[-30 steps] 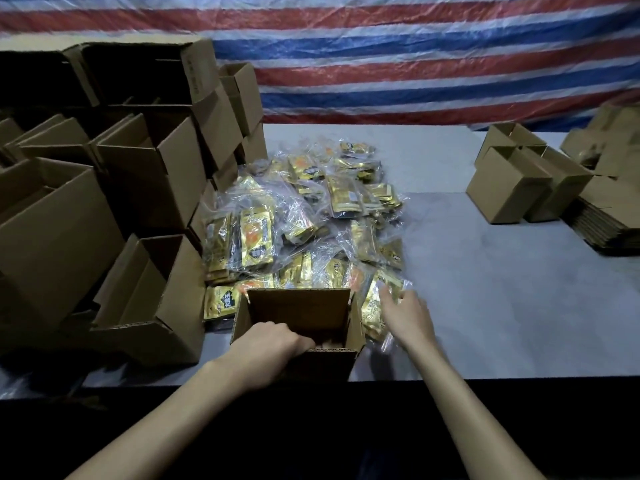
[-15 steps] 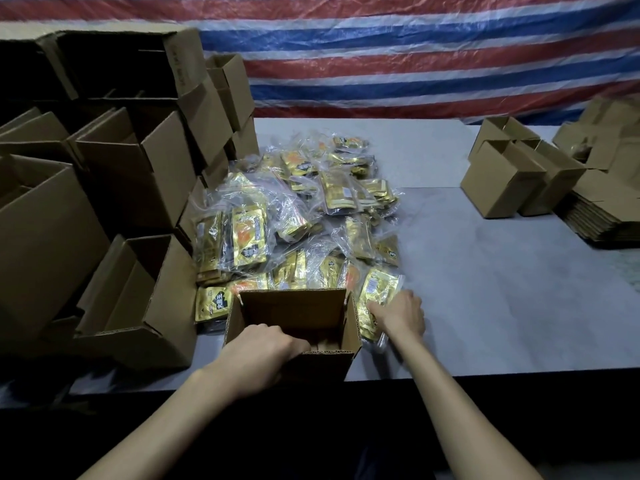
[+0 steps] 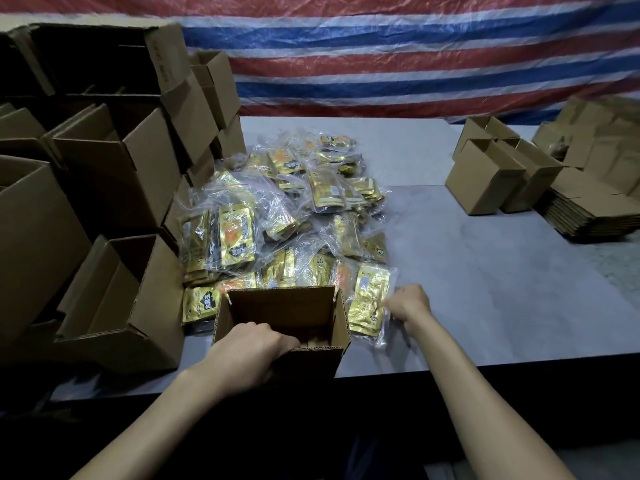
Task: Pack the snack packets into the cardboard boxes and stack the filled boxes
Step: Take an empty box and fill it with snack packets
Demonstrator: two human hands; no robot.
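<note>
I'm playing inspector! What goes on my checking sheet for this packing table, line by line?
Surface: grey table, dark along its near edge.
Job's things: open box at the near edge; snack packets piled behind it; one packet beside the box's right wall; stacked boxes on the left; small boxes on the far right.
Clutter: flat cardboard stacked at the right edge.
Hands: left hand grips the open box's near wall; right hand grips the packet's clear wrapper.
Cables: nothing seen.
Surroundings: red, white and blue striped tarp behind the table.
</note>
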